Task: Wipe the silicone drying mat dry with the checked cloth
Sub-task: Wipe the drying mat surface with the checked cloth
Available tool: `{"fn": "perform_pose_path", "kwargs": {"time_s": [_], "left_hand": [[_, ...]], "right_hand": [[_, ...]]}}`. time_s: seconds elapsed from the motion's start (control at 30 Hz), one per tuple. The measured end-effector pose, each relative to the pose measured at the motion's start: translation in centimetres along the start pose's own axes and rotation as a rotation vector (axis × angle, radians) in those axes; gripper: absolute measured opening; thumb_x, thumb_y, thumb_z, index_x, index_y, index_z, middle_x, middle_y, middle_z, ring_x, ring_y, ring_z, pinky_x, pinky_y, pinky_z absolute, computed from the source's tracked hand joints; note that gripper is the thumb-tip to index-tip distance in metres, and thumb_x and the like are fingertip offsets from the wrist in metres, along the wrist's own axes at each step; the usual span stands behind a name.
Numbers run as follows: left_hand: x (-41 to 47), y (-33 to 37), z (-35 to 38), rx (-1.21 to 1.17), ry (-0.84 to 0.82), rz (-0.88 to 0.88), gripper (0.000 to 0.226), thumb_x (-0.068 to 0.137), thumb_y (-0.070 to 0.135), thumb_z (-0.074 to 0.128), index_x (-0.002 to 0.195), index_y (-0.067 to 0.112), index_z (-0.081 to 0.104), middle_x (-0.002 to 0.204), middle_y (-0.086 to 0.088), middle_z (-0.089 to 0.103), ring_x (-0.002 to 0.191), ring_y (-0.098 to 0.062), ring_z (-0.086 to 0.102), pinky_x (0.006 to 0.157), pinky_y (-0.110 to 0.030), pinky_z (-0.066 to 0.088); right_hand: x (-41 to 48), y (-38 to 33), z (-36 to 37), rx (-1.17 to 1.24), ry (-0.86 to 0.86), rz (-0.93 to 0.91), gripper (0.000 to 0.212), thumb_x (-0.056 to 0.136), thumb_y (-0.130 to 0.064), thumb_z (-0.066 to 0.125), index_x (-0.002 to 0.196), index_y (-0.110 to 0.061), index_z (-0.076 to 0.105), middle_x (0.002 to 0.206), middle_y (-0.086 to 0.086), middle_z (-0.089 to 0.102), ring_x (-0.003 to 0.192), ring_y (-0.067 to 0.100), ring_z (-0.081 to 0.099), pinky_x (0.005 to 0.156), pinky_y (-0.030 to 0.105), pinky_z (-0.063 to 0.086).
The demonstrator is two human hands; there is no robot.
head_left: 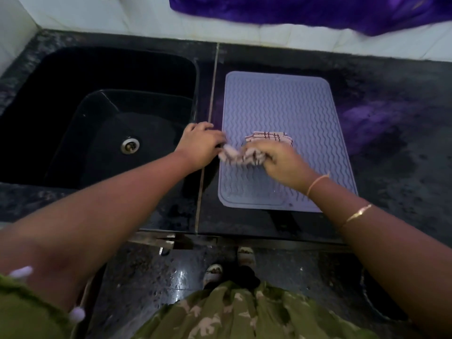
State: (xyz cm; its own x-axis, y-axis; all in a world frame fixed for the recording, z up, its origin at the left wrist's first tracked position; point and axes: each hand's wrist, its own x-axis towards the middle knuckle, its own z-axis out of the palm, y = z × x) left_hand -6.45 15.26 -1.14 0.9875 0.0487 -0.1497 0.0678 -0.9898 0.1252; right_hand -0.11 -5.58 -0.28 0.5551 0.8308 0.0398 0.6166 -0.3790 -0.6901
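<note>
The left hand [201, 142] reaches in over the right rim of the black sink [49, 118], whose metal drain [130, 144] shows at the bottom of the basin. Its fingers are bent down at the left edge of the silicone drying mat [281, 104], and their tips meet the left end of the checked cloth [267, 137]. Whether they pinch that end or only press beside it cannot be told, as the spot is blurred. The cloth, pale with dark red-brown lines, lies bunched across the mat's left-middle part. One folded, flatter portion shows past the knuckles of the right hand [281, 160]. That hand is closed round the crumpled bulk of the cloth, with the fingers curled over it and the back of the hand up. Two thin bangles [318, 182] sit on its wrist and forearm. The mat is a pale lavender-grey rectangle with rounded corners, wavy ridges and a raised rim. It lies flat on the dark speckled counter [396, 172], just right of the sink. A few bright specks sit near its front edge, too small to identify. The right forearm covers the mat's near right corner. Purple fabric [318, 11] hangs at the top, cut off by the frame.
</note>
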Motion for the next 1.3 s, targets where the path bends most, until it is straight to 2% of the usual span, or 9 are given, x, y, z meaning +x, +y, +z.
{"fn": "perform_pose_path", "kwargs": {"time_s": [0.1, 0.27, 0.47, 0.53, 0.63, 0.83, 0.97, 1.13, 1.3], "left_hand": [[-0.9, -0.6, 0.2, -0.043, -0.13, -0.005, 0.057, 0.094, 0.043, 0.053, 0.146, 0.031, 0.036, 0.154, 0.013, 0.03, 0.144, -0.022, 0.018, 0.113, -0.043, 0.016], [-1.3, -0.4, 0.1, 0.015, -0.264, 0.007, 0.066, 0.098, 0.044, 0.045, 0.154, 0.024, 0.015, 0.161, 0.008, 0.008, 0.147, -0.023, 0.003, 0.116, -0.046, 0.01], [-0.8, 0.2, -0.1, -0.008, -0.244, -0.004, 0.066, 0.095, 0.039, 0.051, 0.152, 0.023, 0.021, 0.161, 0.003, 0.011, 0.148, -0.023, 0.001, 0.116, -0.047, 0.008], [-0.6, 0.2, -0.4, -0.034, -0.236, -0.005, 0.068, 0.092, 0.038, 0.058, 0.15, 0.028, 0.025, 0.16, 0.004, 0.017, 0.147, -0.024, 0.003, 0.116, -0.047, 0.009], [-0.2, 0.5, -1.0, -0.016, -0.246, 0.003, 0.068, 0.09, 0.038, 0.061, 0.148, 0.029, 0.029, 0.159, 0.004, 0.02, 0.147, -0.023, 0.006, 0.116, -0.046, 0.008], [0.3, 0.6, -1.1, -0.013, -0.257, -0.035, 0.077, 0.087, 0.039, 0.065, 0.151, 0.02, 0.027, 0.158, 0.005, 0.02, 0.147, -0.021, 0.005, 0.116, -0.044, 0.009], [0.4, 0.8, -1.5, 0.071, -0.314, -0.026, 0.076, 0.09, 0.043, 0.058, 0.152, 0.019, 0.021, 0.16, 0.006, 0.011, 0.147, -0.023, -0.001, 0.117, -0.045, 0.006], [1.0, 0.7, -1.8, 0.186, -0.385, -0.014, 0.075, 0.092, 0.051, 0.051, 0.153, 0.023, 0.017, 0.161, 0.008, 0.003, 0.147, -0.028, -0.004, 0.116, -0.044, 0.006], [1.6, 0.7, -1.7, 0.178, -0.414, -0.017, 0.066, 0.088, 0.049, 0.058, 0.147, 0.028, 0.035, 0.16, 0.002, 0.012, 0.147, -0.03, 0.0, 0.116, -0.05, 0.006]], "right_hand": [[2.9, -1.9, -1.3, 0.31, 0.193, 0.218, 0.037, 0.088, 0.009, 0.048, 0.112, -0.016, 0.062, 0.107, 0.007, 0.063, 0.101, 0.022, 0.062, 0.09, 0.043, 0.054], [5.7, -4.1, -4.3, 0.288, 0.45, 0.283, 0.029, 0.096, -0.006, 0.042, 0.123, -0.009, 0.055, 0.117, 0.006, 0.06, 0.104, 0.012, 0.053, 0.09, 0.026, 0.048], [8.4, -4.2, -5.9, 0.801, 0.422, 0.461, 0.022, 0.097, -0.01, 0.043, 0.109, -0.021, 0.057, 0.106, 0.004, 0.066, 0.097, 0.017, 0.064, 0.08, 0.033, 0.056], [9.1, -2.5, -4.7, 0.595, 0.361, 0.593, 0.024, 0.094, -0.02, 0.052, 0.117, -0.018, 0.054, 0.113, 0.007, 0.062, 0.105, 0.021, 0.061, 0.087, 0.037, 0.054], [9.0, -0.7, -2.1, 0.11, 0.32, 0.759, 0.067, 0.086, -0.038, 0.061, 0.141, -0.017, 0.03, 0.143, 0.013, 0.036, 0.13, 0.033, 0.04, 0.104, 0.05, 0.041], [6.4, -1.1, 3.0, -0.402, 0.026, 0.584, 0.075, 0.087, -0.054, 0.048, 0.147, -0.016, 0.022, 0.157, 0.019, -0.003, 0.143, 0.043, 0.003, 0.113, 0.054, 0.018], [4.8, -1.8, 4.4, -0.584, 0.056, 0.456, 0.045, 0.091, -0.04, 0.042, 0.129, -0.016, 0.047, 0.149, 0.018, 0.022, 0.135, 0.042, 0.018, 0.102, 0.054, 0.029], [2.5, -2.6, 4.8, -0.667, -0.013, 0.264, 0.041, 0.083, -0.023, 0.055, 0.124, -0.015, 0.053, 0.132, 0.013, 0.042, 0.128, 0.04, 0.031, 0.094, 0.047, 0.036], [-0.2, -3.7, 6.7, -0.594, -0.003, 0.01, 0.028, 0.068, -0.011, 0.071, 0.096, -0.013, 0.071, 0.102, 0.017, 0.062, 0.109, 0.051, 0.051, 0.075, 0.052, 0.051]]}}
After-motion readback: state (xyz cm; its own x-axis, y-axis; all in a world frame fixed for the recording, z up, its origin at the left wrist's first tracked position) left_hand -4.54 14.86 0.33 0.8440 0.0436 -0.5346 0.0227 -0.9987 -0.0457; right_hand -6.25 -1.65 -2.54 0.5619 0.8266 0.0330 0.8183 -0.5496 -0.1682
